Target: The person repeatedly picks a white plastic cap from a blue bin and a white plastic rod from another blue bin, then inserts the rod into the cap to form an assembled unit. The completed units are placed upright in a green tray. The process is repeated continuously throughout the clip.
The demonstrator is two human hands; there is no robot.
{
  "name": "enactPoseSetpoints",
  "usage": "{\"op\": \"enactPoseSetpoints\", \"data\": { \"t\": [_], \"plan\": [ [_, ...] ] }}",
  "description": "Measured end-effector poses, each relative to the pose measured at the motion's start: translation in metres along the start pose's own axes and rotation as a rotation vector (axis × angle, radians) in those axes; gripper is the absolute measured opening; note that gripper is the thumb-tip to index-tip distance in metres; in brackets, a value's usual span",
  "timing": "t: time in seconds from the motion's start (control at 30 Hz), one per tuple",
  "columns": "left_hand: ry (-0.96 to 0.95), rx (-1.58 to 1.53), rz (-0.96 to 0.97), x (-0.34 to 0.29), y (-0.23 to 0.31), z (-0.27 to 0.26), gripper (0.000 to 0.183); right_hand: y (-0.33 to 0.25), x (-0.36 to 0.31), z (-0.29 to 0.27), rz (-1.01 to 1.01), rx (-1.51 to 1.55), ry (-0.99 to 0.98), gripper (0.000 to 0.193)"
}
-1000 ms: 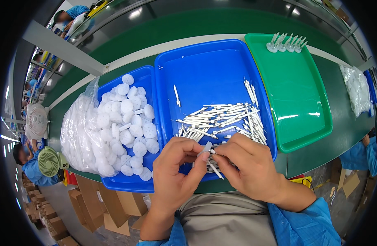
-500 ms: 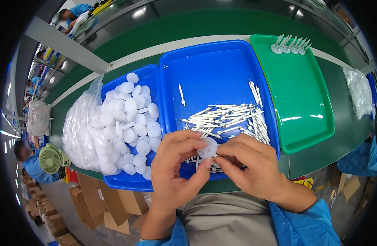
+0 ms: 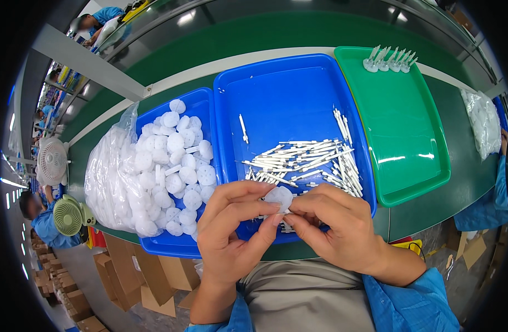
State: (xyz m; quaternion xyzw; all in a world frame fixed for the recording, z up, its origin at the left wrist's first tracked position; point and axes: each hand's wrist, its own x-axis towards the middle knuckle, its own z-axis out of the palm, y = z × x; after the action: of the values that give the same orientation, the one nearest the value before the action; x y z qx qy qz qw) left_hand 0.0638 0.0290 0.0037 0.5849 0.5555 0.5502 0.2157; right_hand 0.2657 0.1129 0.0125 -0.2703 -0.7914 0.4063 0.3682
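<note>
White disc (image 3: 279,197), edge-on 1 s ago, now faces cam.; L hand (image 3: 232,221) grips it, R hand (image 3: 338,217) at rim (hold unclear, can't tell); rim handling apparently ongoing.

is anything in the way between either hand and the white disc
Nothing visible is. The left hand holds the white disc by its left side, and the right hand has its fingertips at the lower right edge. The slim white sticks lie in the middle blue tray, not between.
</note>
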Motion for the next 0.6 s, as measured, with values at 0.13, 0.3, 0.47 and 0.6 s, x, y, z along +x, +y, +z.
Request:
{"op": "enactPoseSetpoints", "data": {
  "t": [0.13,0.3,0.47,0.6],
  "plan": [
    [0.072,-0.189,-0.193,-0.002,0.008,0.005,0.023,-0.002,0.001,0.0,0.001,0.022,0.007,0.023],
    [0.092,-0.385,-0.336,0.003,0.019,0.011,0.021,-0.003,0.003,0.0,0.005,0.024,0.0,0.025],
    [-0.017,-0.142,-0.182,0.003,0.008,0.003,0.026,-0.003,0.005,-0.009,0.078,-0.003,-0.078,0.022],
    [0.065,-0.025,-0.188,0.004,0.009,0.004,0.024,-0.001,0.015,-0.032,-0.041,-0.51,-0.191,0.024]
  ]
}}
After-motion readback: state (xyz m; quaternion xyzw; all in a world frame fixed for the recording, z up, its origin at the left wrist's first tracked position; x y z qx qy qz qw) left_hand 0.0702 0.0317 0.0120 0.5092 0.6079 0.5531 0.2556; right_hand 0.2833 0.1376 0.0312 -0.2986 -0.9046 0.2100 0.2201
